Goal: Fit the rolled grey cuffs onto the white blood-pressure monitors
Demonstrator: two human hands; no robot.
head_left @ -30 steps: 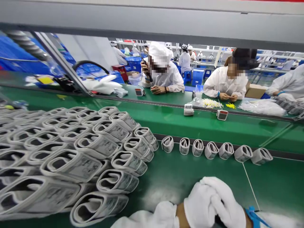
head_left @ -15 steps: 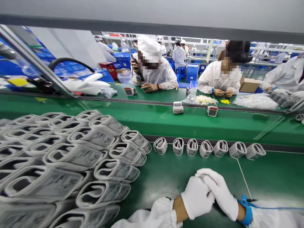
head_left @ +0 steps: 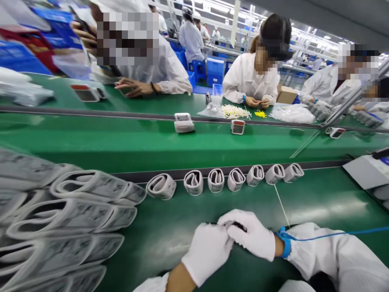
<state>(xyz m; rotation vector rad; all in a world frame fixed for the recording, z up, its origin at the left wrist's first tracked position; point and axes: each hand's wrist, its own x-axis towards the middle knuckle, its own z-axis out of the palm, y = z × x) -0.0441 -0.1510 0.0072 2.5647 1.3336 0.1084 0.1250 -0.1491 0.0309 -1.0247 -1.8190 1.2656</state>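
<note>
Readable text: none; no words, brand or number can be made out in this view.
Stacked cuffs: the grey fabric cuffs (head_left: 69, 215) at the left carry dark printed blocks on their outer faces, too blurred to read.
Rolled cuffs: the row of rolled cuffs (head_left: 215, 180) shows dark print in places, too small and curved to read.
Monitors: the white digital monitor (head_left: 238, 127) on the far belt has a red band above its screen; any digits are too small to tell.
Carton: the brown cardboard carton (head_left: 286, 95) shows no legible marking at this distance.
</note>
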